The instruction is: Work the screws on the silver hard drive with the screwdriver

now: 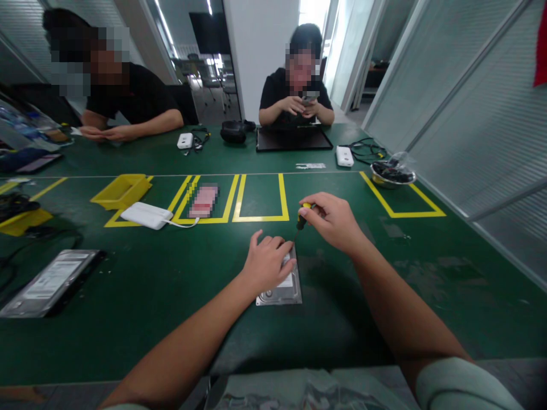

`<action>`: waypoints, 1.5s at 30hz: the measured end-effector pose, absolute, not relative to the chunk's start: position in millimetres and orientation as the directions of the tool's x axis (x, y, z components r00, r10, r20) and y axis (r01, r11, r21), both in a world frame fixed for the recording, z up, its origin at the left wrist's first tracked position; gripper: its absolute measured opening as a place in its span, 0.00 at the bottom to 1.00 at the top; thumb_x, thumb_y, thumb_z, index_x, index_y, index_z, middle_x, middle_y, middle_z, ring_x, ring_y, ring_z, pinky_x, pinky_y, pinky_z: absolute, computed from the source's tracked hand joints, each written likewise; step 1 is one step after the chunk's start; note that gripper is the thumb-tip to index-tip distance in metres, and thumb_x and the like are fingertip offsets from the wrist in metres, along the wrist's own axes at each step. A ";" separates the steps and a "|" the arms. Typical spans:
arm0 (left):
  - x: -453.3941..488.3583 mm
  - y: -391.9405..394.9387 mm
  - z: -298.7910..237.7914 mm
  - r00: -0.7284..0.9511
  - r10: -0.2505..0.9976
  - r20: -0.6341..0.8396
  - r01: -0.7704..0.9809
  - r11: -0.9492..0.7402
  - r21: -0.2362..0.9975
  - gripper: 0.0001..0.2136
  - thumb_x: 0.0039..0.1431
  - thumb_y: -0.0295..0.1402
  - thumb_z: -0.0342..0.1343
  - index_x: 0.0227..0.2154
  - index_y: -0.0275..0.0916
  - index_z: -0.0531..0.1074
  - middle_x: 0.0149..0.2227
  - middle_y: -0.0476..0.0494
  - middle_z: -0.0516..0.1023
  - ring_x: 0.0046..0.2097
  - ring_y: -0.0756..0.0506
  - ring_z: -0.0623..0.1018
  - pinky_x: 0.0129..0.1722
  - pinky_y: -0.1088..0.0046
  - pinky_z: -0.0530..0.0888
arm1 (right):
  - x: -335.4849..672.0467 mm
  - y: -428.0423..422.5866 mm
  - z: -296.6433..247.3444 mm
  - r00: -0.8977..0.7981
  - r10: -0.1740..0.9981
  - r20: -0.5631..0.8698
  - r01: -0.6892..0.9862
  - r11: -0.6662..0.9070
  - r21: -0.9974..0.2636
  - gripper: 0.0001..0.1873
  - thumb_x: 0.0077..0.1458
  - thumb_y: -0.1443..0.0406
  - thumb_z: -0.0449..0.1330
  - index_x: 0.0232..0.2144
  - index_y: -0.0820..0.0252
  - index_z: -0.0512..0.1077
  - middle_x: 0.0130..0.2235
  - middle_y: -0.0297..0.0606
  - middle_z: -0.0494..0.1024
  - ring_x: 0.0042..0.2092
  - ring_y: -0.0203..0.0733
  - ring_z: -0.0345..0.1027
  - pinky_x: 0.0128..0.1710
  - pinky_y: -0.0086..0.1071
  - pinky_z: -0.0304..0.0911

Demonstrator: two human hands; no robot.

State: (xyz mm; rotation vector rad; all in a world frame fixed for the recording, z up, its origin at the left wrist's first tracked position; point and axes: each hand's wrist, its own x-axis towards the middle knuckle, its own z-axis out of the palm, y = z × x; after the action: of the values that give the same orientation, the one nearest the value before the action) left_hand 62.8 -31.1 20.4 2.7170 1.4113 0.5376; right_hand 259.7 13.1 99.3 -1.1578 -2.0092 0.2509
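Note:
A silver hard drive (280, 295) with a white label lies flat on the green table in front of me. My left hand (268, 259) is over it, holding it down with the thumb near its right edge and the index finger at its far right corner. In my right hand (331, 219) is a screwdriver (301, 221) with a yellow and black handle, held nearly upright. Its shaft points down to that same corner, beside my left fingertip. Whether the tip sits in a screw is too small to tell.
A second hard drive (51, 283) lies at the left. Farther back are a yellow bin (122, 192), a white power bank (146, 215) cabled to a phone (204, 201), and a metal bowl (392, 181) of dark parts. Two people sit across the table, one holding a phone.

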 end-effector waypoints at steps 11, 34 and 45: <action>63.2 -30.2 21.1 0.529 0.799 0.288 0.781 -0.590 0.203 0.15 0.62 0.42 0.52 0.50 0.45 0.71 0.46 0.44 0.76 0.48 0.39 0.74 0.61 0.46 0.53 | 261.7 12.5 101.1 -0.280 0.795 0.538 0.644 0.572 -0.509 0.10 0.60 0.61 0.59 0.39 0.61 0.76 0.34 0.38 0.77 0.36 0.40 0.70 0.37 0.33 0.63; 63.4 -30.5 21.2 0.527 0.796 0.299 0.776 -0.594 0.213 0.15 0.62 0.41 0.52 0.50 0.45 0.72 0.46 0.43 0.76 0.47 0.39 0.74 0.62 0.45 0.53 | 261.5 14.3 101.6 -0.313 0.793 0.523 0.627 0.586 -0.514 0.10 0.60 0.61 0.59 0.39 0.60 0.76 0.34 0.38 0.77 0.34 0.38 0.69 0.35 0.32 0.62; 63.4 -31.1 21.7 0.525 0.798 0.297 0.778 -0.591 0.213 0.15 0.62 0.41 0.53 0.50 0.45 0.72 0.47 0.42 0.76 0.48 0.39 0.74 0.62 0.46 0.53 | 259.3 11.1 103.1 -0.360 0.774 0.521 0.611 0.618 -0.495 0.09 0.60 0.61 0.59 0.40 0.60 0.75 0.33 0.36 0.75 0.33 0.36 0.67 0.34 0.31 0.61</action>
State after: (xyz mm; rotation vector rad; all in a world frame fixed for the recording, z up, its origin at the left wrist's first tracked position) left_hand 63.4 -31.1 21.7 2.6961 1.3941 0.5680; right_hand 259.3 11.1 103.1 -1.0844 -2.0926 0.2772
